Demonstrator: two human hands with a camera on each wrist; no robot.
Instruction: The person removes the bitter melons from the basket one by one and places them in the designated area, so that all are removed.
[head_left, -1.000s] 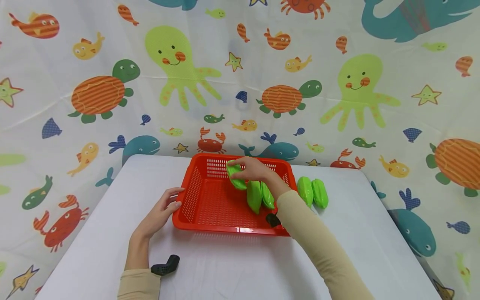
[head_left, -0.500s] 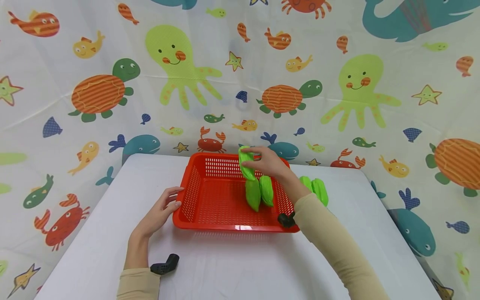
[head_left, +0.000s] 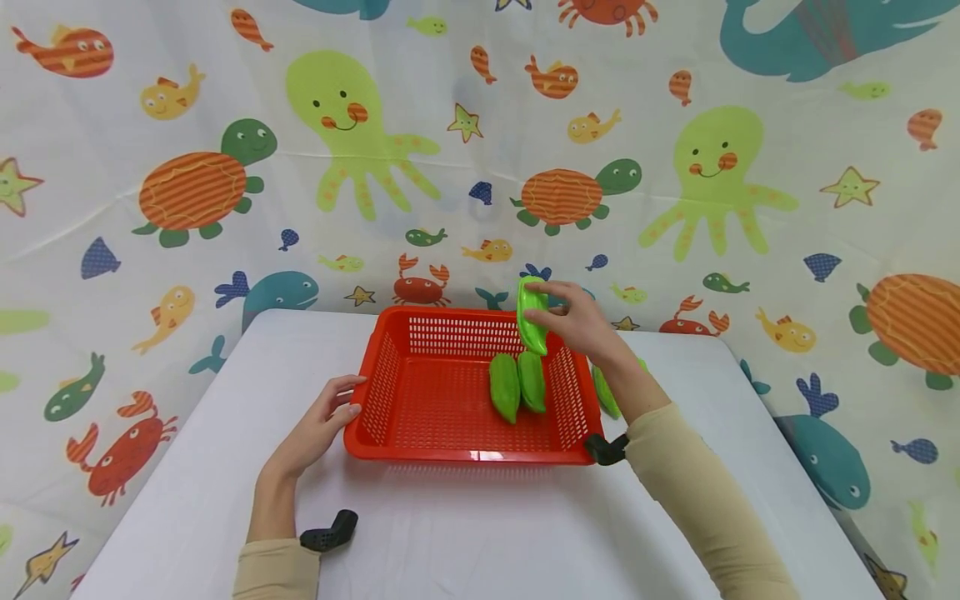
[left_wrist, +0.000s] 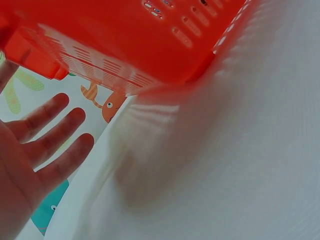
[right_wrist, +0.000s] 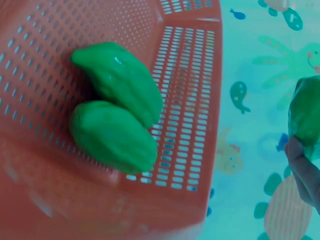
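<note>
The left hand's point(head_left: 318, 427) extended fingers touch the red basket point(head_left: 450, 456) at 9 o'clock, presumably steadying it. Inside, toward 3 o'clock, lie two ridged green fruits point(head_left: 504, 388). At 1 o'clock, a raised fruit point(head_left: 528, 323), apparently clearing the rim, is pinched between the right hand's point(head_left: 579, 321) thumb and fingers.

- Your left hand point(head_left: 324, 418): fingers point(left_wrist: 54, 134) near straight and spread, palm side showing in the left wrist view, thumb apart from them.
- Your left forearm point(head_left: 274, 504): up from bottom left, bare below the wrist, then sleeved.
- Your right hand point(head_left: 572, 318): farther forward than your left, thumb and fingers in a pinch grip, tips pointing left.
- Your right forearm point(head_left: 701, 483): diagonal from lower right, sleeved nearly to the wrist.
</note>
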